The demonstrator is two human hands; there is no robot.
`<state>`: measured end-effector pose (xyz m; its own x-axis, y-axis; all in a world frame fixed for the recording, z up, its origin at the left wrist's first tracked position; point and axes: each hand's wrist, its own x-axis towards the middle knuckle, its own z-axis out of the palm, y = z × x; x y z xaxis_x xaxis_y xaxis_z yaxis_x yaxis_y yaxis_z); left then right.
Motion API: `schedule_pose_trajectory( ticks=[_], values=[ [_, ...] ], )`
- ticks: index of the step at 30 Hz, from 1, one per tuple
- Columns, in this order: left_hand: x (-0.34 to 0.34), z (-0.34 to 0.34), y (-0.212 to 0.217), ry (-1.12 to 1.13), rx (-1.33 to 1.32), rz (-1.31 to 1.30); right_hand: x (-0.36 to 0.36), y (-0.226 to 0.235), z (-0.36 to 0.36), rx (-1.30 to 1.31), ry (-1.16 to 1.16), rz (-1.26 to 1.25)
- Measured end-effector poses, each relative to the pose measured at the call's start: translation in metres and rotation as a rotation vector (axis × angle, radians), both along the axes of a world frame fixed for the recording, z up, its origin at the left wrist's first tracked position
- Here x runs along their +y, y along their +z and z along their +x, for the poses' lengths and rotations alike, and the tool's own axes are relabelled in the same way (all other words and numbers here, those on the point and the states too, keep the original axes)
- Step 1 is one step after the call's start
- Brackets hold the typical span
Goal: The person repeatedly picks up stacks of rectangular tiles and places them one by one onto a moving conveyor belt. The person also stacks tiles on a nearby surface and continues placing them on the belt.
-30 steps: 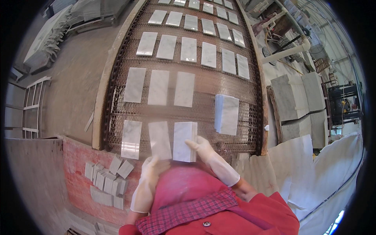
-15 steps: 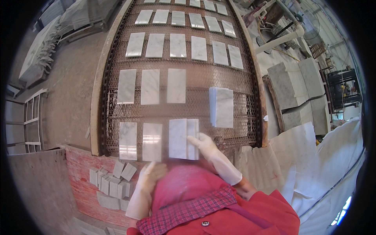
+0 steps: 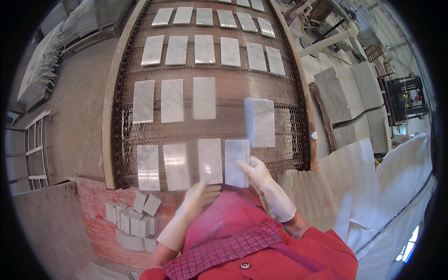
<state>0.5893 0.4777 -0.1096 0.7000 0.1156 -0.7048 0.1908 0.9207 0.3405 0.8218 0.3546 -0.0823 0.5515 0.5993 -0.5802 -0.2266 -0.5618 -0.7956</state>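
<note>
Where the red garment bulges up, it hides both wrists' lower edges. Gloved right hand (image 3: 255, 171) lies with its grip closed on the near edge of a white marble tile (image 3: 236, 162) on the mesh conveyor (image 3: 233, 88); left hand (image 3: 199, 195), fingers loosely open, holds nothing, just below a neighbouring tile (image 3: 210, 160). Stacked small tiles (image 3: 133, 219) sit further left.

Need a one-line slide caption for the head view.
Gloved right hand grips a white marble tile on the mesh conveyor; left hand rests nearby.
</note>
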Motion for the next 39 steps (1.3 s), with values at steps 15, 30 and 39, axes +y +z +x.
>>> schedule_pose_trajectory(
  ticks=[15,30,39],
  values=[
    [-0.003,-0.038,-0.013,0.031,0.085,0.033,-0.001,0.059,0.023,-0.038,0.161,-0.299],
    [-0.005,-0.054,-0.033,0.403,0.087,0.241,-0.110,0.024,0.072,-0.184,-0.002,-0.278],
    [-0.002,-0.041,0.024,-0.146,0.305,0.432,-0.141,-0.054,0.130,-0.138,-0.216,-0.132]
  ],
)
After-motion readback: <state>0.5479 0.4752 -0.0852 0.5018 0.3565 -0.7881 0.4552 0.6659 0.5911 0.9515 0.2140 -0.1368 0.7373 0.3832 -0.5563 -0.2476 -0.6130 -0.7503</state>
